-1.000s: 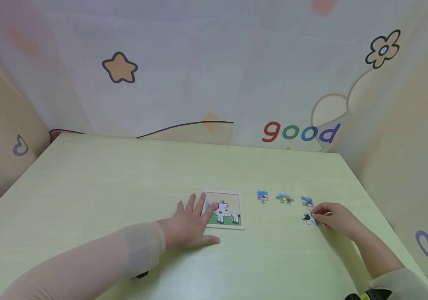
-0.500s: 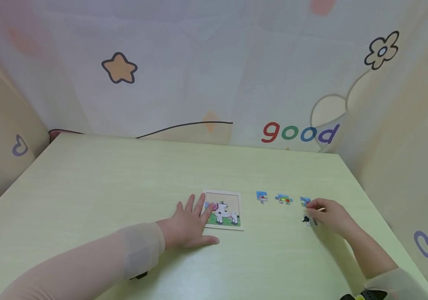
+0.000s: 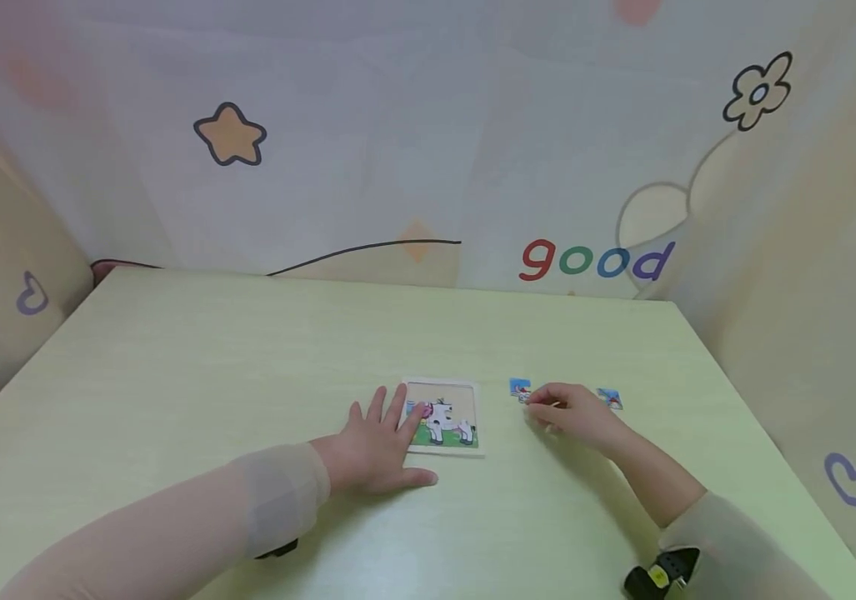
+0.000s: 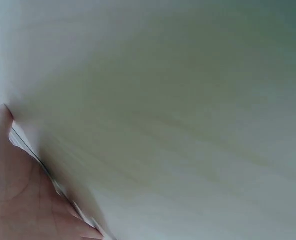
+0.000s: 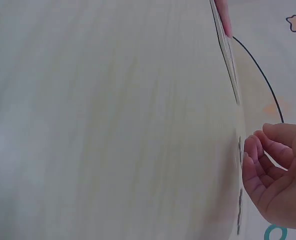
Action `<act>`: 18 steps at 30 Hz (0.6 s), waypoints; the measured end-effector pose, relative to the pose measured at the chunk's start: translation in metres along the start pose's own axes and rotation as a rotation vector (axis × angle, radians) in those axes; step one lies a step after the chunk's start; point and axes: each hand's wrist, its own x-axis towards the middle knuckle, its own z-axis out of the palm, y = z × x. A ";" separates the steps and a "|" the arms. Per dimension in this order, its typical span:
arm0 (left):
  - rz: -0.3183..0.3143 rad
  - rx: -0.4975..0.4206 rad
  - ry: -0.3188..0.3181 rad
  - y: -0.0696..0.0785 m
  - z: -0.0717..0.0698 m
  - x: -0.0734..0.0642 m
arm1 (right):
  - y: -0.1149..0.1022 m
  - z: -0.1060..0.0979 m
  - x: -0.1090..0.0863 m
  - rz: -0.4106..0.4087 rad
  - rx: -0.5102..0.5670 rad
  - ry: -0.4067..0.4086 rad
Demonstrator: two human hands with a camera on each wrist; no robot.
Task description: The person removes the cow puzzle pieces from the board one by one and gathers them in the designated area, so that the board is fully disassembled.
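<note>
My left hand (image 3: 378, 454) lies flat with spread fingers, its fingertips over the left side of a framed puzzle (image 3: 443, 417) that shows part of a white cow on grass. To the right of the frame, my right hand (image 3: 578, 412) is bent, its thumb and fingertips close together right at the lower part of a blue puzzle piece (image 3: 520, 387); I cannot tell whether they pinch it. In the right wrist view the curled right hand (image 5: 278, 170) is beside thin piece edges (image 5: 240, 210) on the table. Another blue puzzle piece (image 3: 611, 398) lies just past the hand.
The pale table (image 3: 247, 358) meets a cloth backdrop (image 3: 360, 150) printed with a star, a flower and the word "good". The right hand and forearm cover the spots where two other pieces lay.
My right hand has moved left from the black-and-white piece and right-hand blue piece to the leftmost blue piece. The left hand stays on the frame.
</note>
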 end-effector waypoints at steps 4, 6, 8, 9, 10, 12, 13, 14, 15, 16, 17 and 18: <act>-0.024 -0.042 -0.012 0.001 -0.003 -0.003 | -0.018 0.017 0.011 -0.031 0.004 -0.058; -0.031 -0.050 -0.013 0.003 -0.002 -0.003 | -0.025 0.026 0.016 -0.052 -0.021 -0.073; -0.033 -0.047 -0.007 0.003 -0.003 -0.003 | -0.034 0.034 0.022 -0.069 -0.077 -0.079; -0.034 -0.046 -0.004 0.003 -0.003 -0.003 | -0.038 0.038 0.026 -0.077 -0.114 -0.079; -0.033 -0.045 -0.003 0.002 -0.003 -0.002 | -0.042 0.043 0.029 -0.081 -0.152 -0.081; -0.030 -0.041 -0.005 0.002 -0.003 -0.002 | -0.049 0.051 0.034 -0.091 -0.219 -0.096; -0.028 -0.037 -0.004 0.002 -0.003 -0.002 | -0.052 0.054 0.036 -0.094 -0.248 -0.106; -0.026 -0.035 -0.005 0.002 -0.003 -0.003 | -0.054 0.057 0.037 -0.094 -0.268 -0.116; -0.025 -0.029 -0.003 0.002 -0.003 -0.003 | -0.056 0.060 0.038 -0.090 -0.285 -0.121; -0.024 -0.023 -0.001 0.003 -0.003 -0.004 | -0.057 0.062 0.039 -0.089 -0.295 -0.125; -0.023 -0.019 -0.003 0.003 -0.003 -0.004 | -0.059 0.064 0.039 -0.086 -0.299 -0.132; -0.022 -0.013 -0.002 0.003 -0.003 -0.004 | -0.060 0.065 0.040 -0.085 -0.303 -0.136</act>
